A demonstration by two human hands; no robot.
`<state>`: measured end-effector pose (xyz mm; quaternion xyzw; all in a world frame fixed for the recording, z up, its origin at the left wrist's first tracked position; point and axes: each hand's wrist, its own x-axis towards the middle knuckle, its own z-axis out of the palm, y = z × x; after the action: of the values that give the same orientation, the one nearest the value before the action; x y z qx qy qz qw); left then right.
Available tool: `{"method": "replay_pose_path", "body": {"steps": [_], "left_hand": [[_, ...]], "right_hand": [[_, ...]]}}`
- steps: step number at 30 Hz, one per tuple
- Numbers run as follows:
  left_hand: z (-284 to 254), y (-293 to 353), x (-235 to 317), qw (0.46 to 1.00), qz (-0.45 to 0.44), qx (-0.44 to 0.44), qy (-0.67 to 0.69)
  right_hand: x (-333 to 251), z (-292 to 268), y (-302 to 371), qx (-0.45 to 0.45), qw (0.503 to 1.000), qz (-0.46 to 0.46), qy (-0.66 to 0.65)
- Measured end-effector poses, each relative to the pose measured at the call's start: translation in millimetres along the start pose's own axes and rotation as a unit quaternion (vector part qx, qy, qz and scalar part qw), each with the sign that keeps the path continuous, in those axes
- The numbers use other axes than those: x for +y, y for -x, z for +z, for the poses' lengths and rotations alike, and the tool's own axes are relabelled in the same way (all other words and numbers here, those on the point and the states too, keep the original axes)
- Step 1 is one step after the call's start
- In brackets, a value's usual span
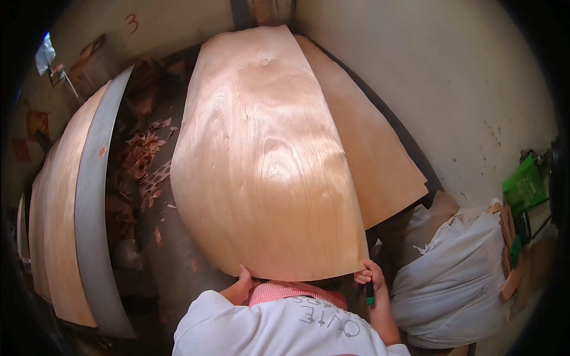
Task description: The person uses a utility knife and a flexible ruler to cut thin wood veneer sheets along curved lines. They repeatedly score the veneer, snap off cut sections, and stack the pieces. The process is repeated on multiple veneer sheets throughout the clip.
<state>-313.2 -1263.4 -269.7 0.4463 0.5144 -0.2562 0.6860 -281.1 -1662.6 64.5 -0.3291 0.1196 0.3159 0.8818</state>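
Observation:
A large pale wood veneer sheet (267, 148) stretches away from my body, its surface wavy and shiny in places. My left hand (242, 283) grips its near edge at the left, thumb on top and fingers hidden underneath. At the near right corner my right hand (371, 275) is closed around the sheet's edge. The same hand also holds a black handle with a green end (370, 294), pointing down toward me; the rest of that tool is hidden. Beneath the sheet, on the right, a second veneer sheet (374, 142) sticks out at an angle.
At left stands a stack of veneer sheets (65, 213) beside a grey panel (95, 196). Torn veneer scraps (142, 154) litter the dark floor (178, 255). A stuffed white sack (451, 279) sits at right, near a green bag (525, 185) by the pale wall (451, 77).

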Motion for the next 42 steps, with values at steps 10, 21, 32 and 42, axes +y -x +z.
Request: {"method": "replay_pose_path", "body": {"steps": [10,21,32,42], "left_hand": [[206.2,67.3,8.2,0.870,0.156,0.165,0.438],[305.1,99.9,11.0,0.838,0.206,0.179,0.473],[404.4,85.0,28.4,0.865,0.230,0.264,0.359],[466.6,100.3,11.4,0.864,0.261,0.294,0.315]], "right_hand": [[-220.0,-156.1,15.3,0.103,0.987,-0.009,0.127],[-356.6,-281.5,-21.2,0.219,0.916,-0.037,0.333],[-423.8,-322.3,-57.0,0.286,0.841,-0.073,0.454],[-456.8,-382.7,-48.5,0.290,0.816,-0.053,0.498]]}}
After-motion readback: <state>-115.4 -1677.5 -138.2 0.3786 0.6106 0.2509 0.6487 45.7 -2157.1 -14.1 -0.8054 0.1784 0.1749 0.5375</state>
